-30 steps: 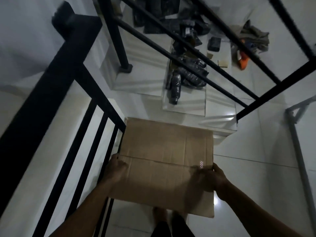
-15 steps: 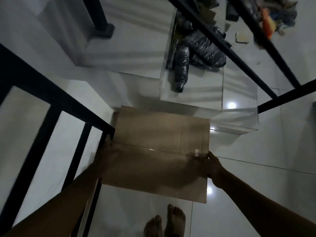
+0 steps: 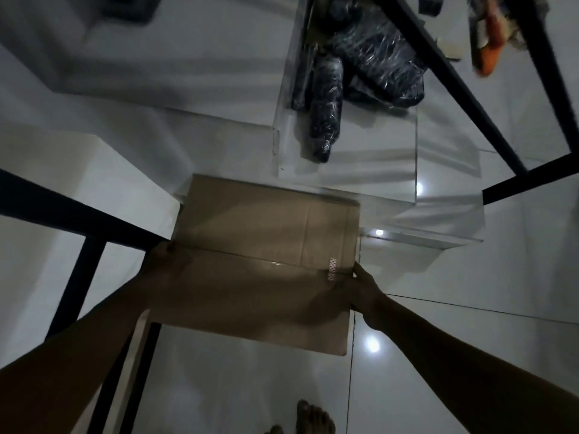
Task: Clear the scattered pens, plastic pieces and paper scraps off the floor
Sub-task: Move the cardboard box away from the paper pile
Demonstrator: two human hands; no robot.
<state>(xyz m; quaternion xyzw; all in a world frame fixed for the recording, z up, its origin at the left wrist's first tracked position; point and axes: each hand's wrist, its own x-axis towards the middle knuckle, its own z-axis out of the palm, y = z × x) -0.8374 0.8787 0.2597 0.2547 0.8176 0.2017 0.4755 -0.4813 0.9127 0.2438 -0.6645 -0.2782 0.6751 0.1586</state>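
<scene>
I hold a flat brown cardboard sheet (image 3: 263,264) level in front of me, above white tiled stairs. My left hand (image 3: 159,261) grips its left edge at the fold line. My right hand (image 3: 360,289) grips the right edge, beside a small strip of patterned tape. No pens, plastic pieces or paper scraps show on the cardboard's top face. The room is dim.
A black metal railing (image 3: 78,214) runs along my left, another black rail (image 3: 463,92) crosses the upper right. Several black plastic-wrapped bundles (image 3: 351,76) lie on a lower landing, an orange item (image 3: 488,54) beyond them. The step edge (image 3: 419,239) lies just ahead. My bare foot (image 3: 313,418) stands on the tiles.
The view has tilted downward and moved forward, so the wrapped bundles and landing appear closer and higher in frame. Both hands keep the same grip on the cardboard.
</scene>
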